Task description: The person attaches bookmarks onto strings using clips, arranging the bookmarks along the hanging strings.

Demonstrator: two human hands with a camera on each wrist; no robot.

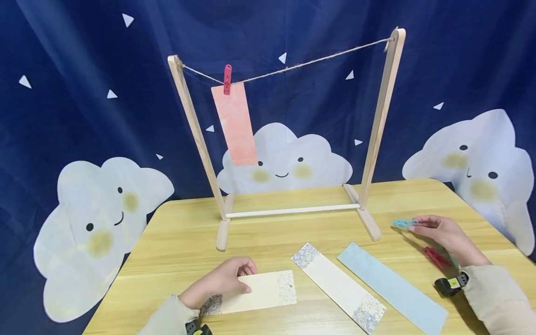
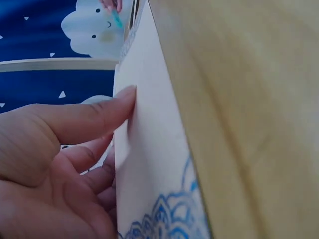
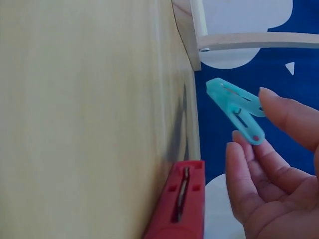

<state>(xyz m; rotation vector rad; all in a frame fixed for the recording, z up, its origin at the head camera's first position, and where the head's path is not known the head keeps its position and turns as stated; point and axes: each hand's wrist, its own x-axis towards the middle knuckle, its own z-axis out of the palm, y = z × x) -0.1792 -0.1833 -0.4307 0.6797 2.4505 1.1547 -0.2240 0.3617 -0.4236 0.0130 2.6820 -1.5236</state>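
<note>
Head view: pinching cream card in left hand, teal peg in right hand, prob pickup stage, needs lifting toward rack

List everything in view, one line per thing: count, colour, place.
Backdrop: 1, dark blue, back
Clouds: 3, white, on backdrop
Triangles: several, white, on backdrop
Table: 1, light wood, foreground
Stand: 1, pale wood, on table
String: 1, tan, across stand
Hanging clip: 1, red, on string
Pink card: 1, pink, on string
Held card: 1, cream, blue-patterned ends, front left
Loose card: 1, likewise, front centre
Blue card: 1, pale blue, front right
Teal clip: 1, teal, right of stand
Loose clip: 1, red, table's right
Green item: 1, mostly hidden, beside loose clip
Sleeves: 2, cream, on arms
Wrist cameras: 2, black, at wrists
Left hand: 1, pinching held card
Right hand: 1, pinching teal clip
</note>
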